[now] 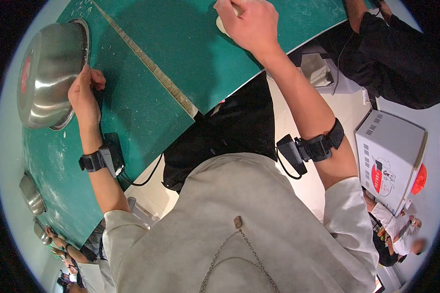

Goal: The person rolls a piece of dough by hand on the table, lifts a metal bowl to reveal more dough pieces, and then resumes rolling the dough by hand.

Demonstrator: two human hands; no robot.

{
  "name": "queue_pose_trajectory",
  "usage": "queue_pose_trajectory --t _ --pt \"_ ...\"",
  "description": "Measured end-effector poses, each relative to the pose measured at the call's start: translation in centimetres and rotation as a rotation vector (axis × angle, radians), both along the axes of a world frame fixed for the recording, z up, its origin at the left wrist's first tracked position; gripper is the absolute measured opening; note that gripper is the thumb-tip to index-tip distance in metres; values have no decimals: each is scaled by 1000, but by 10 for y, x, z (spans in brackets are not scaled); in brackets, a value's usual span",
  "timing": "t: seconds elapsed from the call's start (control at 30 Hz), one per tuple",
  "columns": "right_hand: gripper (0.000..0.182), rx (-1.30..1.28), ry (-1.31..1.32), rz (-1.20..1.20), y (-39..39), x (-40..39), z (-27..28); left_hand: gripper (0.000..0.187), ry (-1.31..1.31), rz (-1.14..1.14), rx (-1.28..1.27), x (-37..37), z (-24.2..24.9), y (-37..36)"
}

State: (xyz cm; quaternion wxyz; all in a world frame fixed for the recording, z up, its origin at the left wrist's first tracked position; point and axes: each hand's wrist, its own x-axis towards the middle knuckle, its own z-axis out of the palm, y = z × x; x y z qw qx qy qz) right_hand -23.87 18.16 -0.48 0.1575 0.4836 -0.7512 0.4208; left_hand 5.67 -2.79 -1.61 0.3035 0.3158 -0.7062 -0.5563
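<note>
My right hand is at the top of the view, with its fingers curled over a piece of white dough on the green table. Most of the dough is hidden under the hand. Over on the left, my left hand is loosely bent beside a large steel bowl, its thumb overlapping the rim in this view. Nothing shows between the left fingers. The bowl has its rim towards me and a red label on its outer wall. Both forearms wear black strapped devices.
A long strip runs across the table to its near edge. Smaller metal bowls and people's arms are at the lower left. A person in black is at the upper right, above a white printed box.
</note>
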Motion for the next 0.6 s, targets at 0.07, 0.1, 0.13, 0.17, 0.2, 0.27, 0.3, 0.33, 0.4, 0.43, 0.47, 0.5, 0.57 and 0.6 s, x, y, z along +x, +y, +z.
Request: queue_pose_trajectory --t 0.07,0.1,0.13,0.17,0.2,0.27,0.3,0.33,0.4,0.43,0.47,0.5,0.57,0.6 --pt "23 -7 2 2 0 0 0 36 7 -9 0 1 -1 -1" --pt "22 -2 -1 -4 0 1 1 37 13 -18 0 1 -2 -2" --pt "22 4 -3 -10 0 1 1 37 14 -18 -1 1 -2 -1" --pt "22 3 -3 -10 0 1 0 37 13 -7 0 0 -1 -1" --pt "21 7 4 -11 0 1 0 37 12 3 1 -1 -1 0" --pt "21 10 12 -14 0 1 -1 38 10 7 5 -2 -1 1" --pt "19 21 4 -7 1 0 -1 39 9 11 9 -2 0 0" --pt "18 30 -2 0 0 1 3 39 15 10 6 -2 0 0" --pt "17 -20 -52 -5 2 6 10 40 -8 5 -13 -2 0 -1" --pt "19 -64 -114 -7 1 7 14 40 1 8 -16 -3 1 0" --pt "19 -66 -109 -5 0 7 14 40 -16 18 -6 -3 1 1" --pt "25 -49 -119 -16 1 6 12 41 -35 28 6 -3 2 2" --pt "33 -34 -125 -25 2 2 3 41 -19 9 -1 -1 -1 2" --pt "28 -24 -115 -50 0 -2 -4 41 -4 -11 -8 -2 -1 2"
